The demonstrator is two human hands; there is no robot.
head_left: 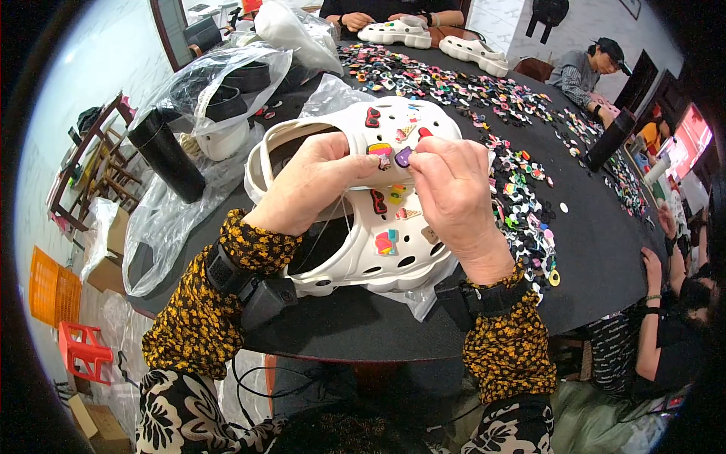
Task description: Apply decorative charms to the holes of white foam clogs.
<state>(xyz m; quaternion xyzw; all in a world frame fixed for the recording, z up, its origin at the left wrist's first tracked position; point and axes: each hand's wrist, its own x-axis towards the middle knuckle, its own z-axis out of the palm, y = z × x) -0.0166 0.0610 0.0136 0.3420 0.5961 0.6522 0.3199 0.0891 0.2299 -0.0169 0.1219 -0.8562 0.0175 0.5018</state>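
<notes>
Two white clogs lie in front of me, one behind the other. My left hand [310, 181] grips the far clog [439, 113], its thumb pressed on the upper beside a pink and yellow charm [380, 150]. With bent fingers, my right hand [461, 200] pinches a small purple charm [403, 157] against the same upper; its stem is hidden. Sunglasses, ice-cream and red charms also sit on this upper. The near clog [355, 257] carries red sunglasses [378, 201], an ice-cream cone [407, 214] and a colourful charm [386, 242], below my hands.
Loose charms [522, 204] are spread over the black table [590, 257] to the right and far side. Plastic bags [151, 242] and a black cylinder [166, 155] stand left. Another black cylinder [611, 141] is right. Across the table, a person handles white clogs [397, 32]; others sit right.
</notes>
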